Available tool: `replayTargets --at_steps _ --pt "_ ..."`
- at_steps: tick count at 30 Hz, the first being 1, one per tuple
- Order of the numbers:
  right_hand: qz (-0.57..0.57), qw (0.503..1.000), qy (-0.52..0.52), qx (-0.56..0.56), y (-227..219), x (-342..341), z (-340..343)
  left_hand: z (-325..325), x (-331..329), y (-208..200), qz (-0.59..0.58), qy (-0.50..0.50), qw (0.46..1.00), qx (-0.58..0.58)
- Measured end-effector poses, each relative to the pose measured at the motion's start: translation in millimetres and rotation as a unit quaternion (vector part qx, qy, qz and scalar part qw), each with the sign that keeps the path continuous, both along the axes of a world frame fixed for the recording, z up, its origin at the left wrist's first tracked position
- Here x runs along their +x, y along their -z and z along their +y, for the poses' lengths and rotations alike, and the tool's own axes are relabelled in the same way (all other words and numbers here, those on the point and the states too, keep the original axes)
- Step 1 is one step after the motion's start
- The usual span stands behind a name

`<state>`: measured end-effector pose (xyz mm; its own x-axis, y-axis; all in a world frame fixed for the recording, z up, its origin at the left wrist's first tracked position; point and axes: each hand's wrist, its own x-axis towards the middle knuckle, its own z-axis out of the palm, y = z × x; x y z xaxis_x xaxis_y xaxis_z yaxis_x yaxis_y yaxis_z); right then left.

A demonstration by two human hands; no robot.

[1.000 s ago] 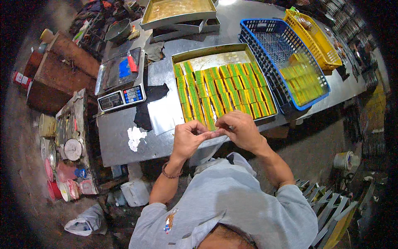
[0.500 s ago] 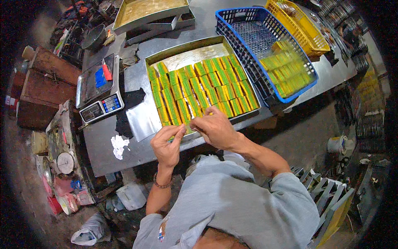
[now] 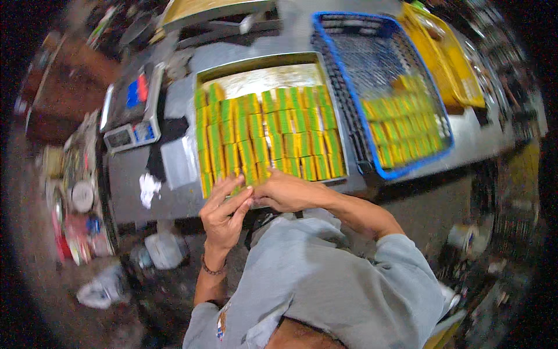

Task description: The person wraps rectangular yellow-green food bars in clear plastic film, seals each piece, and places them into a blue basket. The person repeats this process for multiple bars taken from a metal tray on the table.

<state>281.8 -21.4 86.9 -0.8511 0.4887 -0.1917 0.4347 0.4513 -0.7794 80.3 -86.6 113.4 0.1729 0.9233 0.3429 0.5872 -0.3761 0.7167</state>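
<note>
At the near edge of a shallow metal tray (image 3: 264, 79), my two hands meet. Rows of green-and-yellow layered cake pieces (image 3: 288, 119) fill most of this tray. The fingers of my left hand (image 3: 223, 215) are bent around a green-and-yellow cake piece (image 3: 237, 188), partly hidden by them. My right hand (image 3: 282, 191) is closed beside it, with its fingertips against the left ones. Blur and the back of the hand hide what the right fingers grip. A sheet of clear plastic (image 3: 179, 164) lies left of the tray.
A blue crate (image 3: 354, 139) with more cake pieces stands right of the tray, and a yellow crate (image 3: 433, 43) is beyond it. On the left are a digital scale (image 3: 125, 138) and crumpled white paper (image 3: 149, 189). More metal trays (image 3: 215, 13) are stacked at the back.
My view has shifted and blurred. My hands have come closer together, and the left fingers, pinched before, now reach forward over the cake piece.
</note>
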Motion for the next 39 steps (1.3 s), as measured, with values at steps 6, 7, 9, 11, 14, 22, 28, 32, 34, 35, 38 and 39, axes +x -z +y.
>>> replayTargets --at_steps 6,7,9,11,14,22,28,32,34,35,38,39 --pt "0.012 0.99 -0.088 0.112 -15.1 -7.7 9.6 -23.7 -18.8 47.4 -0.563 -0.204 0.784 -0.164" --pt "0.003 0.987 -0.124 0.104 -17.2 -15.7 13.0 -26.2 -19.4 57.4 -0.664 -0.158 0.704 -0.197" --pt "-0.03 0.976 -0.186 0.109 -28.8 -32.3 18.5 -23.4 -17.8 65.0 -0.751 -0.145 0.604 -0.224" --pt "-0.038 0.966 -0.217 0.134 -32.1 -44.3 22.8 -10.0 -11.4 63.2 -0.75 -0.217 0.584 -0.223" --pt "-0.051 0.965 -0.215 0.141 -39.1 -66.1 30.7 1.4 -30.3 83.0 -0.775 -0.196 0.559 -0.222" --pt "0.157 0.977 0.136 -0.045 -15.3 -119.5 115.4 10.0 -115.0 100.9 -0.854 -0.213 0.464 -0.103" --pt "-0.066 0.862 0.466 0.189 125.7 -138.0 279.7 -11.4 -203.1 111.3 -0.836 -0.222 0.499 -0.054" --pt "-0.152 0.892 0.421 -0.056 145.9 -133.9 320.6 -33.6 -239.0 114.9 -0.819 -0.268 0.506 -0.03" --pt "-0.107 0.89 0.434 -0.088 138.4 -137.6 318.8 -41.2 -250.5 118.4 -0.815 -0.272 0.511 -0.023" --pt "-0.103 0.886 0.441 -0.096 137.3 -133.8 323.1 -42.6 -253.4 116.6 -0.81 -0.28 0.515 -0.028" --pt "-0.044 0.848 0.486 -0.208 128.4 -116.2 330.3 -43.9 -256.5 117.6 -0.81 -0.257 0.527 -0.033" --pt "-0.009 0.822 0.518 -0.237 131.0 -109.0 330.4 -42.6 -255.1 118.0 -0.812 -0.241 0.53 -0.034"
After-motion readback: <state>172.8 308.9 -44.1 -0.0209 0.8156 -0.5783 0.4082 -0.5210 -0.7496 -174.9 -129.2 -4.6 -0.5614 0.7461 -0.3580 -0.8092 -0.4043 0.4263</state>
